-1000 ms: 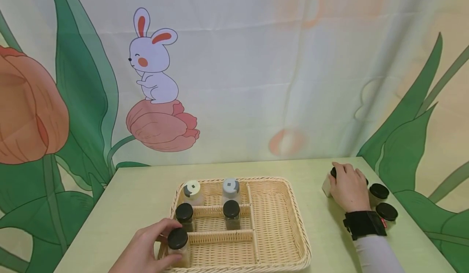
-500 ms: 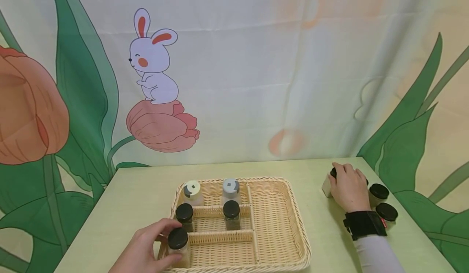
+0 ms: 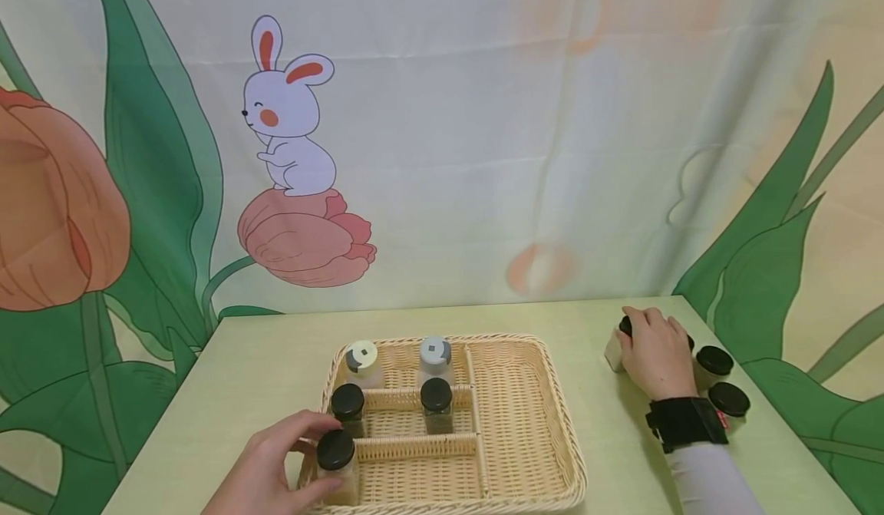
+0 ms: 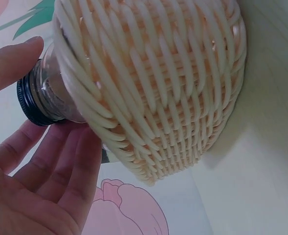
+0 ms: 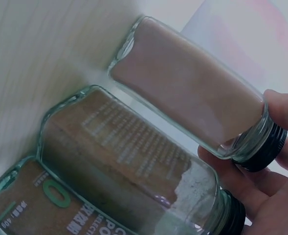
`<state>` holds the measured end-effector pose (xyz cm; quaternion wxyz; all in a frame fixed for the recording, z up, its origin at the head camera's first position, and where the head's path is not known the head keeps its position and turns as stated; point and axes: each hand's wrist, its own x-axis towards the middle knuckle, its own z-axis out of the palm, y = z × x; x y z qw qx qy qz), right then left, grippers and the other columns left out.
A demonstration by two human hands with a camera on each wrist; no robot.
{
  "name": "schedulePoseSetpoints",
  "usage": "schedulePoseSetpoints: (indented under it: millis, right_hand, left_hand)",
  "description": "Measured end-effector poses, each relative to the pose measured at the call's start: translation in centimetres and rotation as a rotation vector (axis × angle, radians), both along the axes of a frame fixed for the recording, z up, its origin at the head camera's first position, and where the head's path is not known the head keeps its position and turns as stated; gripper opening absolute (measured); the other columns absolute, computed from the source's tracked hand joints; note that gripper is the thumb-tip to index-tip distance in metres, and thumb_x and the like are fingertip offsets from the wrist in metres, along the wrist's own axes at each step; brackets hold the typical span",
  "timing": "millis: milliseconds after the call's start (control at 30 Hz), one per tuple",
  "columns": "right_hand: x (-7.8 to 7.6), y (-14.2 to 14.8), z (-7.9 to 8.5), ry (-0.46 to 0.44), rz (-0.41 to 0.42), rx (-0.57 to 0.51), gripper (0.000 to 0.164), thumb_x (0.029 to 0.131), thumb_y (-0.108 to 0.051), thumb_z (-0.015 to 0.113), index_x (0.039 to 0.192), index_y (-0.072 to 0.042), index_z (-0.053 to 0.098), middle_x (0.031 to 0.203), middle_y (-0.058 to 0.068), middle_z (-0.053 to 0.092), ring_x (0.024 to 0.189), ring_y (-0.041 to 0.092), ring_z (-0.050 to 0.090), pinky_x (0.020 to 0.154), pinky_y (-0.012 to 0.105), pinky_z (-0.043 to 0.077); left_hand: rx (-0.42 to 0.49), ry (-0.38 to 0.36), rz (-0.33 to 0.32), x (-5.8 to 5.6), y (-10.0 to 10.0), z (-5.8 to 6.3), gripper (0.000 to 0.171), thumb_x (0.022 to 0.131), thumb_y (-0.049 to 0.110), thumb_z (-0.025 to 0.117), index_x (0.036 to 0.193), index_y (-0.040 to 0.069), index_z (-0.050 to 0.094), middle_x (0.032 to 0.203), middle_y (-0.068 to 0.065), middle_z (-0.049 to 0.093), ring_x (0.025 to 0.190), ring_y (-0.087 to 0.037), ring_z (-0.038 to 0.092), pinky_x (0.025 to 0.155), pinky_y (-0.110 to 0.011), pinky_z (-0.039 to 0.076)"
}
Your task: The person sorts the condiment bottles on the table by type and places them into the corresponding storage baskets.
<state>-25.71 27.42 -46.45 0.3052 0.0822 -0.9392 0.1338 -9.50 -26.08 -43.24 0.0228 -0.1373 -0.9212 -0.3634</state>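
Observation:
A glass spice jar (image 3: 338, 478) with a black lid stands in the front left compartment of the wicker basket (image 3: 576, 453). My left hand (image 3: 261, 465) holds this jar near its top, thumb on one side and fingers on the other. The basket wall hides its lower part in the left wrist view. Right of the basket, my right hand (image 3: 659, 358) grips another black-lidded spice jar (image 5: 188, 88) around its neck and lid. That jar contains pale brownish powder. Beside it stands a jar of brown powder (image 5: 119, 156), close to the right fingers and partly hidden in the head view.
Two jars with light caps (image 3: 435, 354) occupy the back compartment. A pair of black-lidded jars (image 3: 437, 407) is in the middle one. More black-lidded jars (image 3: 714, 361) stand by the right wrist. A printed curtain (image 3: 442, 154) hangs behind the table (image 3: 207, 407).
My right hand and its jar have shifted very slightly left. The left hand keeps its hold on the jar in the basket, almost still.

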Motion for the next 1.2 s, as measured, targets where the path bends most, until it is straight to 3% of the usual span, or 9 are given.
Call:
schedulePoseSetpoints:
  millis: [367,867,1000,1200]
  right_hand:
    - [0.4,-0.4,0.8,0.083,0.040,0.013,0.037,0.090,-0.008,0.076,0.123,0.007,0.066,0.106,0.033,0.064,0.099,0.051,0.062,0.106,0.071,0.039]
    - [2.0,-2.0,4.3,0.162,0.115,0.012,0.041,0.086,-0.013,0.081,0.121,0.003,0.069,0.102,0.026,0.068,0.098,0.048,0.064,0.105,0.071,0.040]
    - [2.7,-2.7,5.3,0.168,0.136,-0.002,0.043,0.085,-0.014,0.083,0.123,0.001,0.069,0.104,0.025,0.069,0.100,0.047,0.064,0.106,0.071,0.039]
    - [3.9,-3.8,6.9,0.204,0.166,0.000,0.044,0.083,-0.016,0.085,0.122,0.000,0.071,0.103,0.022,0.070,0.099,0.044,0.065,0.107,0.068,0.040]
  left_hand:
    - [0.026,0.048,-0.015,-0.1,0.3,0.5,0.054,0.072,0.037,0.095,0.118,0.029,0.068,0.109,0.023,0.068,0.097,-0.001,0.067,0.084,-0.024,0.060]
    - [0.021,0.147,-0.041,-0.2,0.9,1.5,0.055,0.072,0.027,0.097,0.118,0.030,0.067,0.111,0.016,0.070,0.096,0.000,0.067,0.081,-0.024,0.059]
    - [-0.006,0.161,-0.032,-0.2,1.5,1.9,0.055,0.072,0.033,0.096,0.119,0.033,0.066,0.113,0.018,0.069,0.098,0.000,0.065,0.081,-0.024,0.057]
    - [-0.006,0.153,-0.030,-0.3,2.5,2.7,0.057,0.072,0.049,0.093,0.119,0.045,0.062,0.115,0.025,0.065,0.101,-0.005,0.065,0.085,-0.023,0.057]
